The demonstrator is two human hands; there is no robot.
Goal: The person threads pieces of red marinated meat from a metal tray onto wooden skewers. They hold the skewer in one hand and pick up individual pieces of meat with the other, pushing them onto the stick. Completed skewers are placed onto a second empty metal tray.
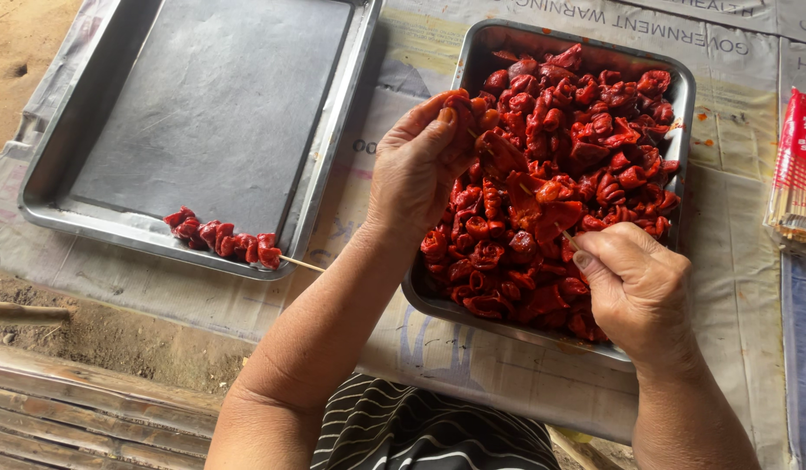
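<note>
A metal pan (pixel 681 96) holds a heap of red marinated meat pieces (pixel 585 148). My left hand (pixel 416 170) pinches a red meat piece (pixel 462 104) over the pan's left rim. Over the pan's near right part, my right hand (pixel 638 292) grips a thin wooden skewer (pixel 566 237) whose tip points into the heap. A large flat metal tray (pixel 211 104) lies to the left. One finished skewer of red meat (pixel 224 237) rests along its near rim, its stick end poking out to the right.
Printed paper sheets (pixel 733 261) cover the surface under both trays. A red-and-clear packet of bamboo skewers (pixel 799 170) lies at the right edge. Bare earth and wooden slats (pixel 72 409) show at lower left. Striped cloth (pixel 420 431) covers my lap.
</note>
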